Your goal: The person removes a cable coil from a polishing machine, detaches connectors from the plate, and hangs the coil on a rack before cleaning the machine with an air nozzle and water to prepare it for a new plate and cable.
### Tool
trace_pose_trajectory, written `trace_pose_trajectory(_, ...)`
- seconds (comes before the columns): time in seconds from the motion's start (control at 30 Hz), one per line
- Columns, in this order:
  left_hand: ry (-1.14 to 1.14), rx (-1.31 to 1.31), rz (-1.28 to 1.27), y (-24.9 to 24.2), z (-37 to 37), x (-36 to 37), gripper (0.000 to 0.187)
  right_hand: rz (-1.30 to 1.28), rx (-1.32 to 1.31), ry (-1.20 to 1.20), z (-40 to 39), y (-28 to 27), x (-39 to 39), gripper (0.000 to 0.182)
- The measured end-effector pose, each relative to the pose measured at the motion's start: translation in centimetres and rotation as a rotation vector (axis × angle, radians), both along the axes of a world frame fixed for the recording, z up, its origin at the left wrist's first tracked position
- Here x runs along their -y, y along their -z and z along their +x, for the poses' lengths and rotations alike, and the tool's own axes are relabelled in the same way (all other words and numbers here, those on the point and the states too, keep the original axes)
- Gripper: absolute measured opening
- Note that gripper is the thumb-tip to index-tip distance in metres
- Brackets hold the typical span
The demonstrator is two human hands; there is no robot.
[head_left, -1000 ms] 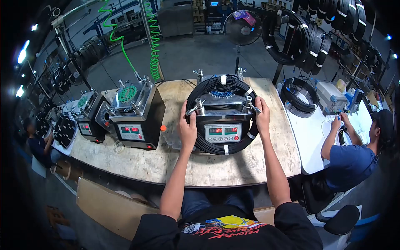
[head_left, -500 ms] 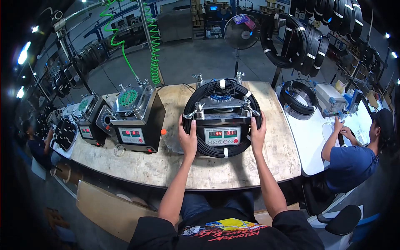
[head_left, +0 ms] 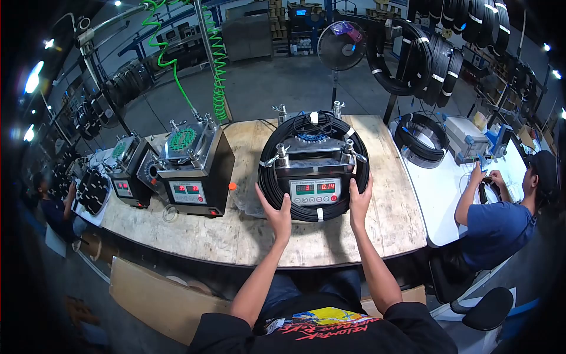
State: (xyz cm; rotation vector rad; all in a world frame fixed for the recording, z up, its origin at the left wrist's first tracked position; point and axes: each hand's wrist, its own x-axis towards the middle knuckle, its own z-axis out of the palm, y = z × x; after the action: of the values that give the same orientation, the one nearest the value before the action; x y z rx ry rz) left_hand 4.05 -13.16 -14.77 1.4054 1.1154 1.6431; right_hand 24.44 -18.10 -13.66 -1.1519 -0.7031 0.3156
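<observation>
In the head view, cups the cable coil [head_left: 268, 177] around the machine [head_left: 315, 192] on the bench [head_left: 194, 236] between left hand [head_left: 278, 218] and right hand [head_left: 359, 206], with fingers spread. Could snag on the clamps [head_left: 283, 154] if tilted or pulled unevenly.

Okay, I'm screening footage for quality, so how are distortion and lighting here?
Head view: strong fisheye bend, the wooden table's front edge bowed, corners black. Head view: glare from ceiling lamps at picture left, shadows on the table below the coiled cable.
</observation>
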Motion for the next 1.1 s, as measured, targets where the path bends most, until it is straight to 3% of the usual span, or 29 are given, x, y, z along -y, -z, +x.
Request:
trace_pose_trajectory(0.3, -0.03, -0.077, 0.056, 1.9, 1.0, 0.7, 0.093, 0.03, -0.091, -0.019, -1.6, 1.8, 0.5, 0.058)
trace_pose_trajectory(0.5, -0.006, -0.122, 0.057, 2.3, 0.3, 0.4, 0.093, -0.005, 0.04, 0.068, -1.5, 1.4, 0.5, 0.058)
trace_pose_trajectory(0.6, 0.02, -0.127, 0.068, 2.1, -0.1, 0.4, 0.098, -0.02, -0.116, -0.028, -1.9, 0.5, 1.1, 0.06)
trace_pose_trajectory(0.7, -0.029, -0.194, 0.072, 0.8, 0.6, 2.2, 0.104, -0.092, -0.133, -0.05, -2.8, 1.0, 1.4, 0.068)
trace_pose_trajectory(0.73, -0.024, -0.214, 0.074, 1.6, 0.8, 2.5, 0.115, -0.095, -0.093, -0.009, -3.3, 1.2, 1.6, 0.072)
trace_pose_trajectory(0.83, -0.049, -0.221, 0.084, 1.9, 2.5, 4.3, 0.125, -0.106, 0.022, 0.124, -6.1, 1.9, 2.0, 0.085)
trace_pose_trajectory(0.87, -0.022, -0.183, 0.057, 1.7, 2.7, 4.4, 0.133, -0.096, -0.096, 0.029, -6.9, 1.7, 2.8, 0.097)
trace_pose_trajectory(0.97, -0.027, -0.153, 0.031, 1.6, 3.3, 4.6, 0.131, -0.096, 0.098, 0.119, -8.3, 3.8, 2.5, 0.103)
trace_pose_trajectory(1.1, -0.054, -0.197, 0.085, 2.6, 3.1, 4.0, 0.128, -0.148, 0.115, 0.142, -7.9, 4.5, 2.3, 0.104)
